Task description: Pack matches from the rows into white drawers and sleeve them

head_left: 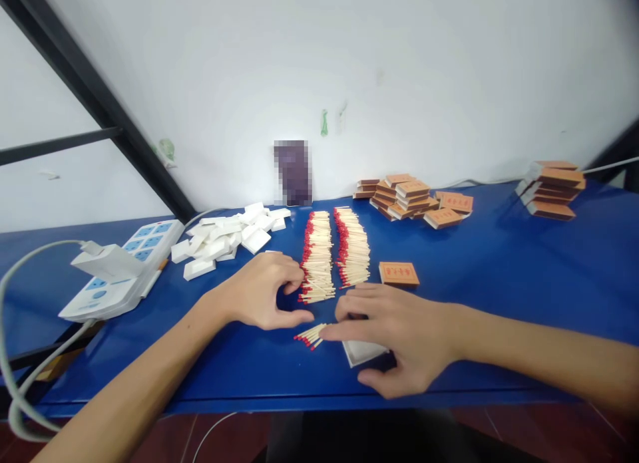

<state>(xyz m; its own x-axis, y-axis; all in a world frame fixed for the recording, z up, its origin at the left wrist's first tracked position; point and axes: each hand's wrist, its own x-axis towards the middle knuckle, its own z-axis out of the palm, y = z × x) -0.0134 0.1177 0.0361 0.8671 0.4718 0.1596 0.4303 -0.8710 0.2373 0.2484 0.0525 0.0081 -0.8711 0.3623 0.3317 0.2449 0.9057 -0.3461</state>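
A small bunch of red-tipped matches [310, 336] lies on the blue table between my hands. My left hand [267, 291] is beside the left row of matches [318, 257], thumb stretched out and the other fingers curled, with nothing seen in it. My right hand [394, 333] hovers over a white matchbox tray [364, 352] and partly hides it. Its index finger reaches to the right ends of the small bunch, and its thumb is spread apart. A second row of matches [352, 250] runs alongside the first. An orange matchbox sleeve [399, 273] rests just beyond my right hand.
White trays [219, 237] are heaped at the back left. Orange matchboxes [407, 195] are piled at the back right, with another stack [552, 187] farther right. A power strip [120, 277] with a plugged-in charger and cable occupies the left. A pixelated dark rectangle [293, 173] stands against the wall.
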